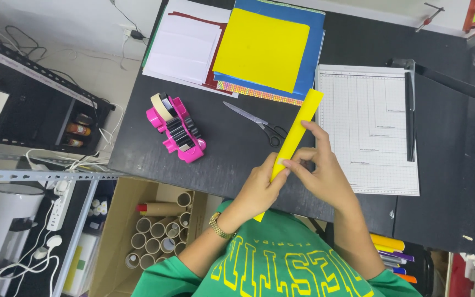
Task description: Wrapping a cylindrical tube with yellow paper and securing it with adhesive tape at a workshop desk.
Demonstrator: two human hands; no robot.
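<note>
Head view: left hand (259,190) and right hand (325,173) both grasp the partly rolled yellow strip (298,129), right of the scissors (257,122).

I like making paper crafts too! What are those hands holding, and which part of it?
Both hands hold a long yellow paper strip. The left hand and the right hand pinch its lower half; its upper end sticks out free above the black table.
</note>
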